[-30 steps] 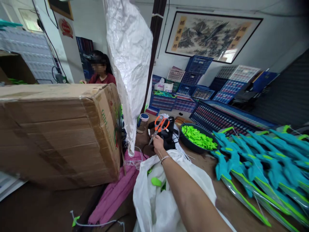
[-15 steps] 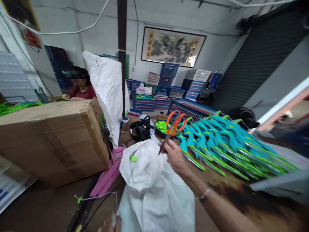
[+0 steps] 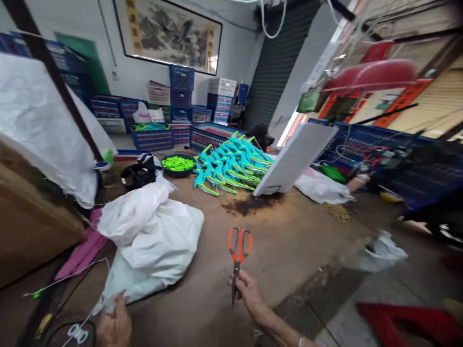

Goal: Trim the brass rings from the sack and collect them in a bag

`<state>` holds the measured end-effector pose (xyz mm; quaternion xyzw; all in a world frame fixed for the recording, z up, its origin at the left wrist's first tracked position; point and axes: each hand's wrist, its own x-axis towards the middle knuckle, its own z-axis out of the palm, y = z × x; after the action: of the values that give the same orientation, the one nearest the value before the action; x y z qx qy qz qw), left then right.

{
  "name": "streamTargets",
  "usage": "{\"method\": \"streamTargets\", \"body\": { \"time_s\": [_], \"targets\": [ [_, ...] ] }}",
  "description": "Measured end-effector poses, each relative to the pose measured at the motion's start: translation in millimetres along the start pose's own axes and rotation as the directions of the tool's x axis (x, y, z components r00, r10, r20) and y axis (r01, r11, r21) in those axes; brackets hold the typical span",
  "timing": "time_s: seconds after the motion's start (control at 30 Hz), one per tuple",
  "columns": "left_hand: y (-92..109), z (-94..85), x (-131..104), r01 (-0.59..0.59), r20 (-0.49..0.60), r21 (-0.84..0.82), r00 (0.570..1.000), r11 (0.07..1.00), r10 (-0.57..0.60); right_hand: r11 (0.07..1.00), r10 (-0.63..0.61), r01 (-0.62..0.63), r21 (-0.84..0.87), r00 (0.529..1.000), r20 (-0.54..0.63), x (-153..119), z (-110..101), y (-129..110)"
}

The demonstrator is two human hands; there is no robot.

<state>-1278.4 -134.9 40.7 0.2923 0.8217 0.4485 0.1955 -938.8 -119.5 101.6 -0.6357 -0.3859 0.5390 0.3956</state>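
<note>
My right hand (image 3: 249, 294) is closed around the blades of a pair of orange-handled scissors (image 3: 240, 246). The handles point up and away from me, and the tip points down. To the left, a bulging white sack (image 3: 159, 246) rests on the brown table (image 3: 206, 299). My left hand (image 3: 115, 325) is low at the sack's near edge, its fingers drawn together. Whatever it may be gripping is too blurred to make out. A white string (image 3: 85, 320) runs beside it on the left.
Teal-and-green hangers (image 3: 231, 164) lie piled at the back, beside a bowl of green pieces (image 3: 178, 164). A white panel (image 3: 294, 159) stands tilted to their right. At far left are a cardboard box (image 3: 32, 217) and a pink cloth (image 3: 81, 250). A red lamp shade (image 3: 372, 74) hangs upper right.
The view has swung to the right. My right hand has carried the scissors from above the sack to over the bare tabletop on its right. My left hand shows more fully at the sack's edge.
</note>
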Motion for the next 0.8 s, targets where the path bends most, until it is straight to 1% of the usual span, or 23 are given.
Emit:
{"method": "streamTargets", "body": {
  "time_s": [0.03, 0.07, 0.1, 0.13, 0.17, 0.2, 0.23, 0.3, 0.37, 0.43, 0.47, 0.53, 0.63, 0.7, 0.77, 0.8],
  "targets": [
    [10, 10.8, -29, 0.001, 0.040, -0.004, 0.999, 1.000, -0.001, 1.000, 0.012, -0.013, 0.016, 1.000, 0.014, -6, -4, 4],
    [23, 23.4, -59, 0.012, 0.104, -0.024, 0.995, 1.000, -0.009, 0.999, 0.023, -0.024, 0.035, 0.999, 0.029, -13, -7, 6],
    [36, 36.9, -89, 0.088, 0.223, -0.127, 0.973, 0.988, -0.058, 0.998, 0.020, -0.022, 0.057, 0.999, 0.038, -19, -10, 8],
    [49, 50.4, -119, 0.178, 0.356, -0.226, 0.930, 0.958, -0.089, 0.997, 0.021, -0.025, 0.072, 0.998, 0.054, -25, -14, 9],
    [62, 63.1, -147, 0.259, 0.422, -0.305, 0.899, 0.916, -0.114, 0.996, 0.019, -0.026, 0.081, 0.996, 0.087, -31, -18, 10],
    [74, 74.5, -172, 0.319, 0.463, -0.346, 0.876, 0.883, -0.135, 0.997, 0.020, -0.030, 0.077, 0.992, 0.124, -37, -25, 11],
    [85, 84.6, -195, 0.345, 0.482, -0.364, 0.865, 0.865, -0.142, 0.998, 0.004, -0.012, 0.055, 0.989, 0.150, -42, -33, 13],
    [102, 101.7, -231, 0.357, 0.511, -0.347, 0.847, 0.867, -0.144, 0.999, -0.054, 0.052, 0.016, 0.985, 0.165, -53, -57, 19],
    [113, 117.9, -259, 0.353, 0.550, -0.299, 0.823, 0.887, -0.142, 0.992, -0.117, 0.124, -0.025, 0.975, 0.187, -64, -88, 29],
    [122, 136.3, -286, 0.335, 0.598, -0.249, 0.791, 0.909, -0.128, 0.988, -0.131, 0.143, -0.062, 0.977, 0.168, -73, -124, 41],
    [127, 146.8, -301, 0.313, 0.623, -0.225, 0.774, 0.923, -0.110, 0.987, -0.130, 0.142, -0.079, 0.981, 0.142, -76, -143, 47],
    [137, 169.4, -333, 0.221, 0.672, -0.191, 0.739, 0.956, -0.037, 0.983, -0.144, 0.152, -0.100, 0.986, 0.079, -81, -179, 58],
    [152, 201.6, -384, -0.004, 0.726, -0.172, 0.675, 0.985, 0.130, 0.981, -0.165, 0.162, -0.104, 0.986, -0.027, -85, -226, 71],
    [163, 218.3, -409, -0.154, 0.757, -0.174, 0.611, 0.973, 0.232, 0.987, -0.135, 0.123, -0.107, 0.984, -0.114, -86, -251, 76],
    [172, 231.1, -425, -0.281, 0.779, -0.169, 0.549, 0.945, 0.303, 0.991, -0.111, 0.096, -0.096, 0.978, -0.175, -87, -270, 80],
    [177, 236.8, -429, -0.341, 0.785, -0.170, 0.520, 0.925, 0.336, 0.992, -0.112, 0.098, -0.085, 0.977, -0.183, -87, -277, 81]
  ]
}}
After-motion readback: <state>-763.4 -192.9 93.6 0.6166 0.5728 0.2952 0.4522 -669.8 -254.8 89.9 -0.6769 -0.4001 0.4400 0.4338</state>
